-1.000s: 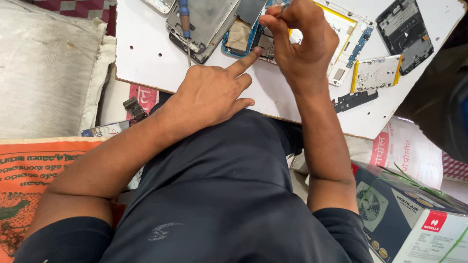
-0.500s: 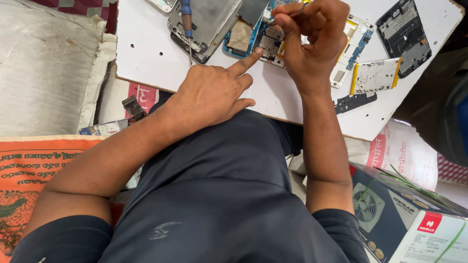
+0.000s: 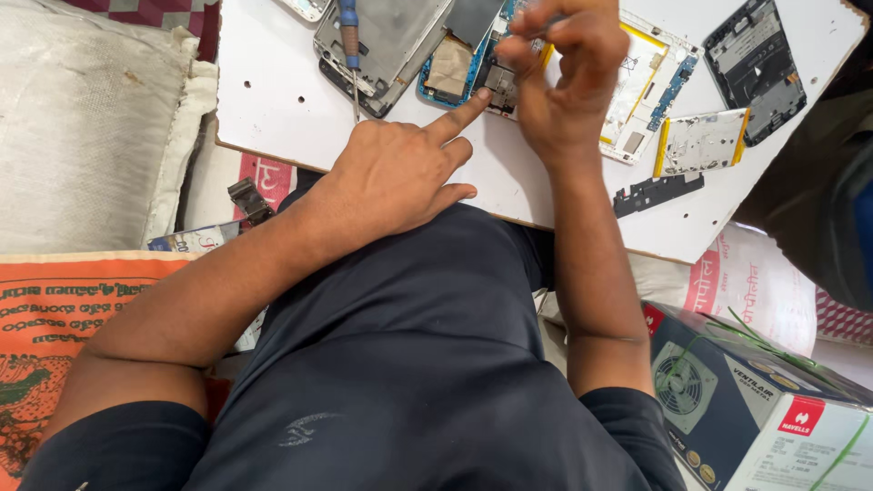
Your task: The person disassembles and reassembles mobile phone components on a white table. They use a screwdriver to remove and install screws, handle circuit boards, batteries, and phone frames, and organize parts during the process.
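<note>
A taken-apart phone lies on a white board [image 3: 273, 100] over my lap. My left hand [image 3: 391, 173] rests at the board's near edge, its index finger stretched out and pressing the edge of a blue circuit board [image 3: 450, 68]. My right hand [image 3: 564, 82] hovers over the same circuit board, with thumb and fingertips pinched on a small grey metal part [image 3: 500, 84]. The fingers hide most of that part.
On the board lie a blue-handled screwdriver [image 3: 348, 36], a grey phone frame [image 3: 391, 41], a white frame with yellow edging [image 3: 650, 82], a silver plate [image 3: 705, 141], a black phone shell [image 3: 755, 59] and a black strip [image 3: 659, 193]. A white sack [image 3: 82, 127] is left, a dark blue box [image 3: 746, 400] lower right.
My right hand has come down from the board's far edge towards the circuit board, its fingers pinched together. My left hand has stayed put with its index finger out.
</note>
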